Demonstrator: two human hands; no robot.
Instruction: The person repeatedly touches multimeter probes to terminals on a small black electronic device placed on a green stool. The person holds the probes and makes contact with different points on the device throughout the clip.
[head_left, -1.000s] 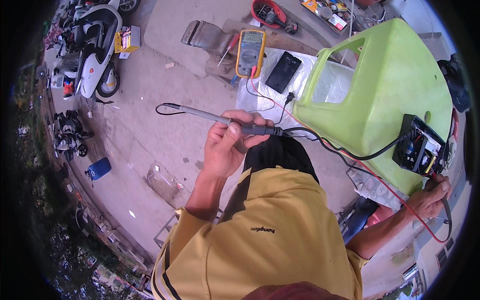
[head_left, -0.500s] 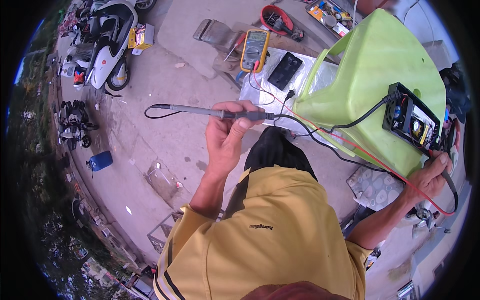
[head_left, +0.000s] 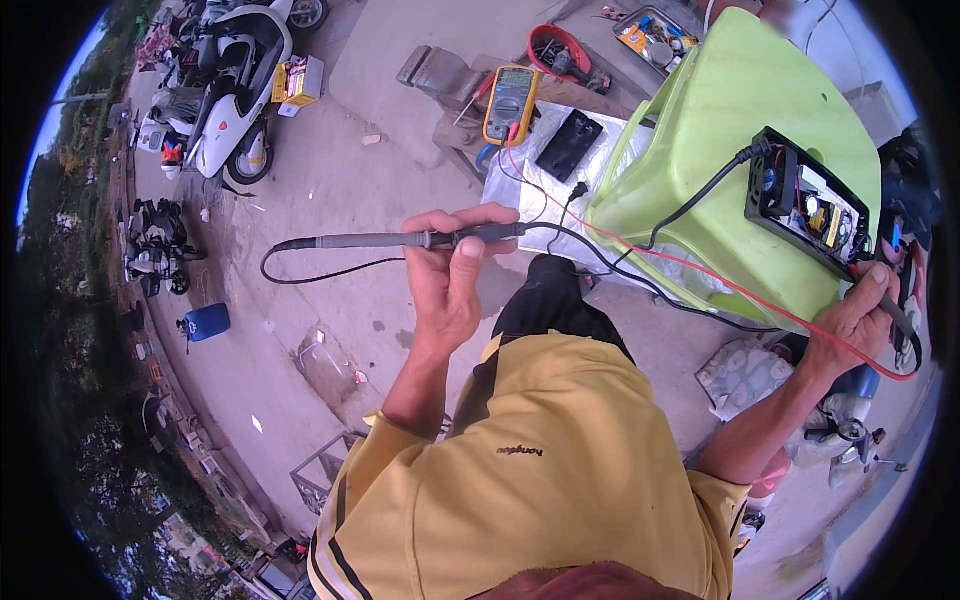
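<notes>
My left hand (head_left: pixel 445 290) pinches a grey test probe (head_left: pixel 350 241) joined end to end with a black cable connector (head_left: pixel 488 233); a thin black lead loops below it. My right hand (head_left: pixel 848 330) grips a grey-red probe (head_left: pixel 900 318) at the lower right edge of an open black electronics box (head_left: pixel 806 200), whose wiring shows. The box sits on a pale green plastic shell (head_left: pixel 720 100). A red lead runs from a yellow multimeter (head_left: pixel 510 100) toward my right hand. A black cover (head_left: pixel 568 145) lies beside the meter on silver sheeting (head_left: pixel 510 185). The probe tips are hidden.
Scooters (head_left: pixel 235 90) stand at the left, near a yellow box (head_left: pixel 297 83) and a blue jerrycan (head_left: pixel 206 322). Behind the meter are a vise (head_left: pixel 440 70), a red bowl of tools (head_left: pixel 555 50) and a parts tray (head_left: pixel 655 40). A patterned pad (head_left: pixel 745 380) lies below the shell.
My left hand has shifted slightly left with the probe and connector. My right hand and the black box appear higher in the view, and the surroundings have shifted somewhat with the camera.
</notes>
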